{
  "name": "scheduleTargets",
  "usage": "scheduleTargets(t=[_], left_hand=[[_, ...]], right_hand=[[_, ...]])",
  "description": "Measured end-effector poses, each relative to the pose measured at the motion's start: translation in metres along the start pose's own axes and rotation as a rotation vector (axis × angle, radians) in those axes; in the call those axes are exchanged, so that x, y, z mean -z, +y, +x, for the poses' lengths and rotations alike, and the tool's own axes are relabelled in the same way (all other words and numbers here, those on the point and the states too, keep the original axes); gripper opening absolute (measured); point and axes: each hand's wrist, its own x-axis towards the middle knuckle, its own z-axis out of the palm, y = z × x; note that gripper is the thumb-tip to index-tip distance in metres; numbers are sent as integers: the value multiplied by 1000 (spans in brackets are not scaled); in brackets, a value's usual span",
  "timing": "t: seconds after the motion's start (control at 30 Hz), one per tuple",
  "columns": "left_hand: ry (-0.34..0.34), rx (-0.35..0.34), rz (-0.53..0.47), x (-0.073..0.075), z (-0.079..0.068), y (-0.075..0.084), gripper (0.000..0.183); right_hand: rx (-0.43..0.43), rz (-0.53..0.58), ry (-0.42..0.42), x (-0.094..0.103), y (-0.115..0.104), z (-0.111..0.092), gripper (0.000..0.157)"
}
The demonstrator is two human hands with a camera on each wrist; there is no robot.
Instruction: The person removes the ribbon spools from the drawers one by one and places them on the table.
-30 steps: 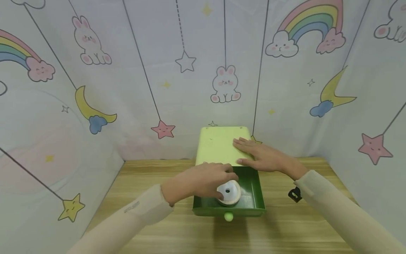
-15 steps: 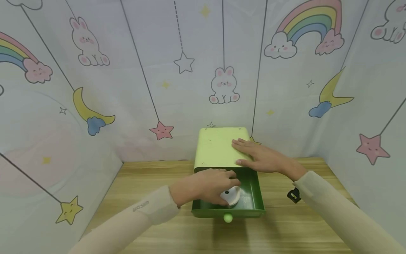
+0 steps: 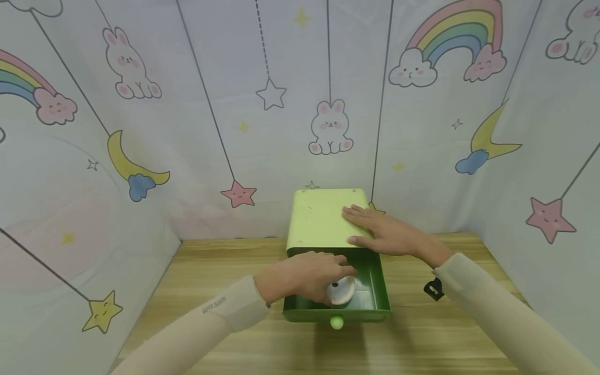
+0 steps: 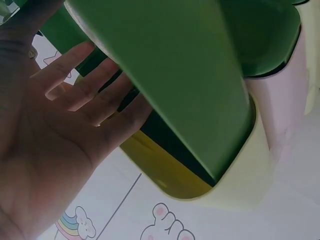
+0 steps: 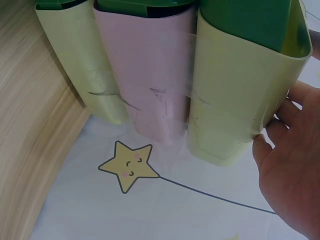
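Note:
A small drawer cabinet point(image 3: 319, 219) with a pale green top stands on the table, its dark green drawer point(image 3: 372, 286) pulled out toward me. Inside the drawer lies a white round roll point(image 3: 346, 292) with a small dark hole in its middle. My left hand point(image 3: 304, 276) reaches in from the left and grips the roll, fingers over its far side and thumb at its near side. The hand covers the roll's left part. My right hand point(image 3: 394, 232) rests flat on the cabinet's top at the right, with the fingers point(image 5: 287, 112) along its edge in the right wrist view.
A round green knob point(image 3: 337, 322) sticks out from the drawer front. In the right wrist view a pink tier point(image 5: 150, 75) sits between two pale green ones. The wooden table point(image 3: 225, 271) meets a patterned cloth wall point(image 3: 262, 156) behind the cabinet. A black strap piece point(image 3: 434, 288) hangs at my right wrist.
My left hand has moved right and slightly down over the roll, covering more of it. The right hand stays on the cabinet top and the drawer stands as before.

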Motion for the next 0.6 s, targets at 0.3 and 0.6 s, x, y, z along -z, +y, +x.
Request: scheduleTargets(t=[0.3,0.6], left_hand=[[31,-14,5,-4,2,-2,73],[46,-23,4,-7,0,-2,67]], right_hand=[[6,4,10,-1,0,0,76],[-7,7,7,-2,0,0,75]])
